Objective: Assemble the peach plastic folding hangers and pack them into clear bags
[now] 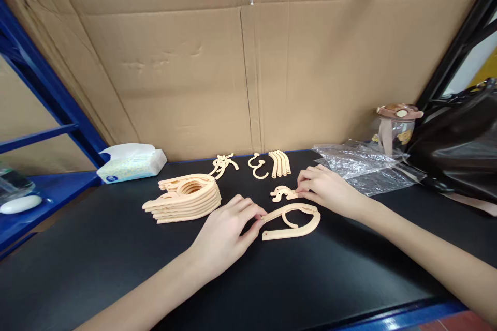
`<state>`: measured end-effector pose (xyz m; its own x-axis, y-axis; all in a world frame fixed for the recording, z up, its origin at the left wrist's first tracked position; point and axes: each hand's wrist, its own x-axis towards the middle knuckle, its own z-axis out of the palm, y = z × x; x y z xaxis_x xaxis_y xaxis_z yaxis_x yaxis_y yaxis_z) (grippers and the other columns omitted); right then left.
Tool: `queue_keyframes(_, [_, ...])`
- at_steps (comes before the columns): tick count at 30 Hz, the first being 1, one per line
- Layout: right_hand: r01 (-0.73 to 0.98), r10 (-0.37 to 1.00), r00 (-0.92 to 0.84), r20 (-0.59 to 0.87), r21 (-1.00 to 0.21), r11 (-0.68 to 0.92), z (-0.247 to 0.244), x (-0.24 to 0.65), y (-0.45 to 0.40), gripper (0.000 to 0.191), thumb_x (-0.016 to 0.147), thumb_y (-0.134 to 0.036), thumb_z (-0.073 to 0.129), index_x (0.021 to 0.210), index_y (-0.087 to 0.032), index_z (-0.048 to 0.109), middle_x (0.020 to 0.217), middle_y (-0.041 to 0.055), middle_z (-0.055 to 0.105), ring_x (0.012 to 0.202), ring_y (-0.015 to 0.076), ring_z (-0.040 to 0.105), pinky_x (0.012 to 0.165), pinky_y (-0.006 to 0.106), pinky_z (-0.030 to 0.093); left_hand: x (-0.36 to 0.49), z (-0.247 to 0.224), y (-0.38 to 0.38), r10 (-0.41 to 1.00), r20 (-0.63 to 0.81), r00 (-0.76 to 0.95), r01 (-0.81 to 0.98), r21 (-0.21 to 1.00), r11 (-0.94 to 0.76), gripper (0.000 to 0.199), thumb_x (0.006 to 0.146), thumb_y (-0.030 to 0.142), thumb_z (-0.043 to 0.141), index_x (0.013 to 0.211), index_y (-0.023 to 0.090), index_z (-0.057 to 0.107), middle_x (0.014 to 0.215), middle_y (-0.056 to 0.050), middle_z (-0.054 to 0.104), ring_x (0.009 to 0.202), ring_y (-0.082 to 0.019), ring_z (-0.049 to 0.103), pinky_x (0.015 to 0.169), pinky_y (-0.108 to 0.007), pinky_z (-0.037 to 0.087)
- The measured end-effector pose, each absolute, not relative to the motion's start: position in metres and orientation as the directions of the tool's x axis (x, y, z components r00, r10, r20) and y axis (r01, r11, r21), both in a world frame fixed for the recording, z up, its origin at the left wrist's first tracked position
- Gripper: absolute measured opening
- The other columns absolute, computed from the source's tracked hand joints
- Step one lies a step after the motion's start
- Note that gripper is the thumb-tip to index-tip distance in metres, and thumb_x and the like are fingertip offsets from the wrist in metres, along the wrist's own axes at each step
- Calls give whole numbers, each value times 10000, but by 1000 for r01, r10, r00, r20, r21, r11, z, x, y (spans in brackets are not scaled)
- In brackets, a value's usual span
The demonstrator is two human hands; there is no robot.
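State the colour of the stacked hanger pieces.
The stacked hanger pieces are pale beige, best seen in the head view.

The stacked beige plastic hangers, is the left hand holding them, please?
No, the left hand pinches a single curved beige hanger nearby.

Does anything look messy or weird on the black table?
A little. The thin cream pieces at the back lie crisscrossed in a jumble, while the curved strips nearby sit in a neat row. The clear plastic on the right is crumpled. I see nothing spilled or broken.
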<state>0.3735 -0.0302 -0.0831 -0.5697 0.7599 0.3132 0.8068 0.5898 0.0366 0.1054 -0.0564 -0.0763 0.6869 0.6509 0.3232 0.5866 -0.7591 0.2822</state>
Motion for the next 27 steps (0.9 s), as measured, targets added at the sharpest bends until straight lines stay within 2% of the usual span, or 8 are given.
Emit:
queue_keyframes(5, [795,750,-582,316,24,607,-85,374,-29,165,897,-245,550,839,-208,700,861,13,642,812,174,548,766,336,352,105,-77,-56,649,330,685,583,286,-761,165,942,238,446,951,225,611,880,7,640,818,-167,533,682,-279,414])
queue_keyframes(11, [784,734,-595,327,33,620,-84,373,-30,205,893,-223,545,750,-197,690,834,17,642,788,171,541,759,335,351,106,-77,-57,651,318,689,585,287,-759,164,941,241,450,937,223,612,875,8,637,820,-168,532,683,-280,414])
queue_keyframes(15, [792,751,-573,329,-11,610,-83,371,-32,172,875,-191,554,742,-177,662,822,23,645,783,170,554,761,335,356,106,-77,-57,649,311,695,583,285,-761,168,941,237,445,937,222,612,880,3,635,825,-170,533,686,-282,415])
queue_keyframes(21, [786,784,-474,400,-209,582,-79,361,-39,84,854,-214,574,777,-196,604,804,-3,633,783,164,554,743,317,374,106,-77,-56,641,316,699,575,284,-767,160,942,236,437,952,231,596,891,13,633,825,-171,535,691,-291,425])
queue_keyframes(24, [746,786,-404,467,-328,579,-75,354,-46,93,862,-246,570,781,-207,594,781,-8,624,754,158,549,733,312,389,106,-78,-58,630,344,697,540,327,-776,190,930,222,456,1095,244,549,954,10,635,866,-164,556,735,-289,448])
queue_keyframes(27, [652,805,-337,489,-495,574,-73,346,-55,99,863,-264,577,786,-206,596,768,-9,622,744,148,552,714,291,412,105,-80,-61,623,337,706,505,377,-776,365,918,209,470,1275,274,428,1004,4,626,908,-155,580,779,-283,471])
